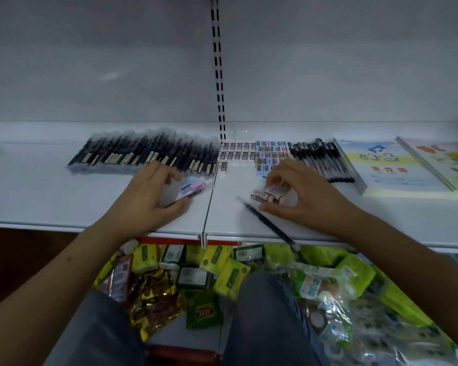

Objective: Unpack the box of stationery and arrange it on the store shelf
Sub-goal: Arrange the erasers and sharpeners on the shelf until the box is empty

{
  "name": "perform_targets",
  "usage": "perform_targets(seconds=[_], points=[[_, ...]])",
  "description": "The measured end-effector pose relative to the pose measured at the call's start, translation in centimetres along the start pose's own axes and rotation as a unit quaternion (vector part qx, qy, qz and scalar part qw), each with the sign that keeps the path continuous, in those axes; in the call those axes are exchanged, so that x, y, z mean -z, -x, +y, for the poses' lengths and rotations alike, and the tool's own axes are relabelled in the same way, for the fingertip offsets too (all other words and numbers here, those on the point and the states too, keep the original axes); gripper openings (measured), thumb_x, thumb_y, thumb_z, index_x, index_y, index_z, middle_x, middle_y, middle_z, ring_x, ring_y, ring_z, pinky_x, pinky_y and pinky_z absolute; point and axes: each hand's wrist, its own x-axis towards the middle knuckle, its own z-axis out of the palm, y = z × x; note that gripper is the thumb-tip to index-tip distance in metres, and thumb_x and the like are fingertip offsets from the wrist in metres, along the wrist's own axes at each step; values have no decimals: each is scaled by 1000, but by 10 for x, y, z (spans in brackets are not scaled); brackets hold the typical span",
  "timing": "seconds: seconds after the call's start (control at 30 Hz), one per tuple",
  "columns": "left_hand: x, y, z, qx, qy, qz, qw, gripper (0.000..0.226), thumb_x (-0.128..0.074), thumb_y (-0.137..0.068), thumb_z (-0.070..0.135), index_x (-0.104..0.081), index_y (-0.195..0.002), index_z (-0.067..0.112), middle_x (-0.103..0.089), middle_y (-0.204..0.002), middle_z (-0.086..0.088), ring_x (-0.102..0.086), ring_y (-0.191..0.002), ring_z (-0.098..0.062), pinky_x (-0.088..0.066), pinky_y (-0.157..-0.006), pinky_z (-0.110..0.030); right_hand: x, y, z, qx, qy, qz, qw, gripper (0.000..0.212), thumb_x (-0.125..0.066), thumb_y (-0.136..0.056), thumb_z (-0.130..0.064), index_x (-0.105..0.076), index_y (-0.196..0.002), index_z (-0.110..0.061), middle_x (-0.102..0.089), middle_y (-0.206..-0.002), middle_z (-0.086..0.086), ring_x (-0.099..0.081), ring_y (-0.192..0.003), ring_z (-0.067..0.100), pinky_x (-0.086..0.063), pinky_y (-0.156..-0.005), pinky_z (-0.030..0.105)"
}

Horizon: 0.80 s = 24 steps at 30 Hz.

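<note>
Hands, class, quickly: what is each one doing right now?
Left hand: fingers curled round a clear packet of pens on the shelf.
Right hand: pinching small erasers.

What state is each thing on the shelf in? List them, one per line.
Left hand: grips a clear packet with pastel erasers.
Right hand: pinches small erasers.
Loose pen: lying diagonally, tip overhanging the shelf edge.
Wrapped pens: laid in a row.
White erasers: lined in rows.
Pastel erasers: lined in rows.
Black pens: laid side by side.
Booklets: lying flat.
</note>
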Motion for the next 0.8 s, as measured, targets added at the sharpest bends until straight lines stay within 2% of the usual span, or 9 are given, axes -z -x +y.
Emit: perform_targets(seconds=[0.07,0.13,0.23,0.3,0.43,0.57,0.63,0.73,0.8], points=[[0,10,-2,2,8,-16,1000,24,-63,-88,51,-47,-98,35,-46,-98,14,-42,-93,-10,-39,-72,-28,-1,0,-16,-5,85,-70,994,46,-52,-79,-73,-54,-89,-28,-52,-85,-13,-49,-78,5,-41,-65,21],[0,13,0,14,27,-32,999,20,-64,-90,42,-45,-86,37,-50,-91,13,-45,-89,-10,-42,-70,-33,-6,-3,-27,-5,142,-119,983,42,-51,-83,-70,-53,-84,-29,-51,-78,-12,-47,-72,4,-33,-57,19],[1,10,3,52,78,-50,994,17,-65,-91,34,-53,-80,31,-58,-88,3,-53,-86,-15,-49,-73,-42,-7,-10,-34,-25,141,-130,981,29,-54,-91,-55,-56,-82,-27,-52,-74,-11,-47,-68,5,-29,-53,18],[3,10,4,67,95,-62,991,15,-65,-91,33,-57,-79,28,-61,-89,2,-57,-83,-16,-50,-73,-43,-6,-13,-35,-38,142,-135,980,26,-54,-92,-49,-55,-80,-26,-56,-75,-8,-50,-69,7,-35,-55,22],[11,14,8,83,117,-58,988,8,-60,-95,34,-59,-90,28,-63,-76,4,-56,-66,-8,-43,-58,-30,-7,-15,-33,-85,37,-93,991,24,-57,-93,-41,-60,-78,-22,-63,-70,-7,-57,-65,7,-49,-62,27],[13,8,7,91,132,-15,987,6,-47,-102,33,-53,-100,33,-55,-65,-3,-46,-53,-8,-30,-52,-25,-8,-32,-35,-146,-129,-37,980,14,-58,-96,-27,-60,-85,-18,-69,-68,-6,-63,-60,1,-47,-55,14],[11,-1,-2,119,161,20,980,14,-41,-104,29,-52,-111,34,-58,-74,-11,-49,-57,-9,-34,-54,-24,-16,-51,-38,-172,-200,-25,964,3,-59,-95,-18,-58,-94,-16,-71,-70,1,-61,-53,-4,-44,-51,12],[9,-18,-18,145,174,72,971,35,-39,-104,15,-48,-137,22,-60,-106,-10,-56,-79,-13,-41,-67,-19,-37,-88,-35,-199,-237,-28,951,19,-61,-93,-17,-56,-111,-19,-67,-67,4,-59,-50,1,-49,-56,23],[9,-30,-27,137,149,118,972,41,-39,-103,6,-45,-143,14,-51,-121,-6,-56,-93,-12,-41,-79,-12,-50,-117,-33,-200,-210,-16,957,26,-64,-93,-25,-56,-116,-20,-69,-66,3,-58,-49,4,-49,-56,25]])
